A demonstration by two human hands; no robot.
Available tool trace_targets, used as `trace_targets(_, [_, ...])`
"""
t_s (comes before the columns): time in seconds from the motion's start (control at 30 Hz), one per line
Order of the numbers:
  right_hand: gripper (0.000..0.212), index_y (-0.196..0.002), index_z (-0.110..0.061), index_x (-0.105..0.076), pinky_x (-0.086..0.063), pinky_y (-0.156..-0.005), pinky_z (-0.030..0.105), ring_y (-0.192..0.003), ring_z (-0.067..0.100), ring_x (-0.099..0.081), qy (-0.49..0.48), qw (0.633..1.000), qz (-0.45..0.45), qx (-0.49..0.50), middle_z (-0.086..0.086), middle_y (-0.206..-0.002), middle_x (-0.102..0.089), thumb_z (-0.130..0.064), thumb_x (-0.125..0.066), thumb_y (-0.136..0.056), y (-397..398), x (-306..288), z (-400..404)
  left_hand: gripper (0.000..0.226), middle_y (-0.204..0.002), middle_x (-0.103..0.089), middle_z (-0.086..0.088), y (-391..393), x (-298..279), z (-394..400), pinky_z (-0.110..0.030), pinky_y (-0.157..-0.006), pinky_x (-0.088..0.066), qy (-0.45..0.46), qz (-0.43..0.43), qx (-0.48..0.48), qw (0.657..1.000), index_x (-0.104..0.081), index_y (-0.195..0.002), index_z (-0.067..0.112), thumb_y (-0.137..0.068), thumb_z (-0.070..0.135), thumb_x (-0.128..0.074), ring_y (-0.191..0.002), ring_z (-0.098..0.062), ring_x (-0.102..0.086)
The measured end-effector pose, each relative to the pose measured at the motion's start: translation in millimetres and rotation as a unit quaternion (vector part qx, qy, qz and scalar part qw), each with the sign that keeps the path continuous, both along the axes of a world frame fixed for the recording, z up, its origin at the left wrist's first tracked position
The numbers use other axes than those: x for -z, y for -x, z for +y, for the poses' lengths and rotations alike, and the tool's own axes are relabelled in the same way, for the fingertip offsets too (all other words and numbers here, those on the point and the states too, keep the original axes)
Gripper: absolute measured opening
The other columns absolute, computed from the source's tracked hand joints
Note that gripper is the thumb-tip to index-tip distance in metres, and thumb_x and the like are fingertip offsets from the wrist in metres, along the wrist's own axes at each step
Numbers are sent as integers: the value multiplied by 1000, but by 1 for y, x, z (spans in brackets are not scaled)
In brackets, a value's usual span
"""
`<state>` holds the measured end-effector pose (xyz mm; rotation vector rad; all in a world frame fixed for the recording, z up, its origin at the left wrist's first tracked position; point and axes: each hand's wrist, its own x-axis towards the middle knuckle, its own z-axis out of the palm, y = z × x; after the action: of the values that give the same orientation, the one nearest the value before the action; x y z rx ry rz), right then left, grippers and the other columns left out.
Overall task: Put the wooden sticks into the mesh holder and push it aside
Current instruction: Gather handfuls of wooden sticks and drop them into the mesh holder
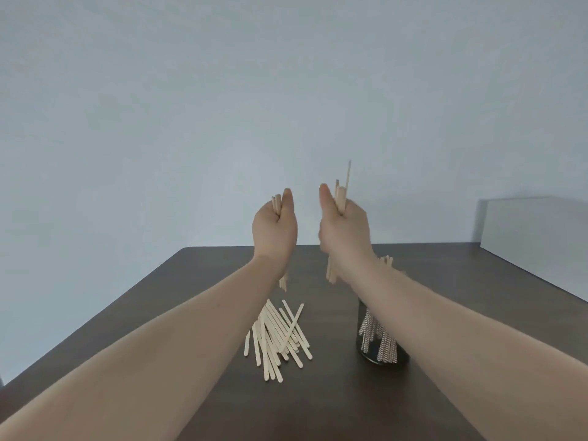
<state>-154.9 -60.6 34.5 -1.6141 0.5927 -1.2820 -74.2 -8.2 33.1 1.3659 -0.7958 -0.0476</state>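
A loose pile of pale wooden sticks lies on the dark table, near its middle. To its right stands the black mesh holder with several sticks inside; my right forearm hides its top. My left hand is raised above the pile, fist closed on a small bundle of sticks held upright. My right hand is raised beside it, above and a little left of the holder, closed on a larger upright bundle whose ends poke out above and below the fist.
The dark brown table ends at a far edge just behind my hands and slopes off at the left and right. A pale grey box or cabinet stands at the far right. A plain light wall fills the background.
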Motion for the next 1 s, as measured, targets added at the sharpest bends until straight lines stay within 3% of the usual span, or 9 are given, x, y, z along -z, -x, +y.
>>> trace_targets(0.23, [48, -63, -21, -23, -19, -38, 20, -42, 14, -20, -88, 996, -32, 4, 0, -54, -24, -45, -52, -93, 59, -5, -53, 49, -51, -24, 1, 55, -18, -50, -25, -44, -26, 6, 38, 109, 993, -20, -59, 19, -96, 44, -41, -46, -17, -23])
trace_targets(0.33, [47, -62, -20, -26, -24, -37, 21, -41, 14, -24, -110, 993, -36, 22, 0, -52, -27, -44, -52, -93, 70, 17, -67, 49, -51, -27, -1, 71, -9, -68, -24, -44, -29, -18, 51, 129, 990, -22, -60, 18, -96, 46, -41, -46, -18, -26])
trace_targets(0.47, [46, -61, -18, -31, -31, -38, 21, -43, 15, -32, -103, 994, -6, 31, -1, -50, -32, -41, -51, -95, 76, 33, -76, 46, -60, -36, -9, 81, 11, -84, -31, -56, -35, -57, 53, 132, 988, -29, -63, 18, -93, 49, -43, -57, -21, -37])
trace_targets(0.6, [43, -62, -17, -35, -33, -39, 20, -43, 13, -34, -86, 996, 15, 27, -1, -53, -33, -38, -49, -96, 76, 39, -80, 48, -52, -31, -1, 85, 24, -90, -26, -48, -32, -78, 45, 135, 987, -27, -59, 18, -95, 46, -44, -46, -17, -34])
trace_targets(0.73, [40, -64, -15, -38, -36, -45, 24, -42, 13, -38, -71, 997, 21, 25, 1, -54, -38, -36, -49, -96, 72, 45, -83, 47, -50, -34, 1, 84, 30, -93, -28, -53, -36, -88, 28, 113, 989, -29, -60, 18, -96, 43, -45, -46, -17, -44])
trace_targets(0.83, [37, -68, -14, -40, -41, -54, 28, -50, 17, -43, -64, 997, 15, 47, 3, -59, -42, -38, -53, -93, 69, 48, -84, 46, -56, -41, -1, 80, 34, -94, -33, -58, -40, -91, -3, 80, 993, -31, -60, 17, -95, 44, -46, -60, -22, -50])
trace_targets(0.9, [31, -73, -14, -45, -48, -54, 25, -59, 20, -57, -55, 996, 6, 64, 7, -70, -53, -36, -55, -93, 69, 48, -83, 41, -64, -51, -3, 78, 35, -93, -32, -61, -44, -85, -10, 68, 994, -38, -64, 18, -94, 44, -48, -67, -24, -58])
trace_targets(1.0, [14, -85, -21, -54, -53, -70, 26, -91, 20, -67, -53, 996, -18, 75, 4, -97, -66, -32, -55, -93, 72, 47, -84, 33, -76, -58, 2, 77, 32, -89, -24, -66, -45, -68, 1, 73, 995, -46, -71, 19, -93, 44, -51, -84, -18, -67])
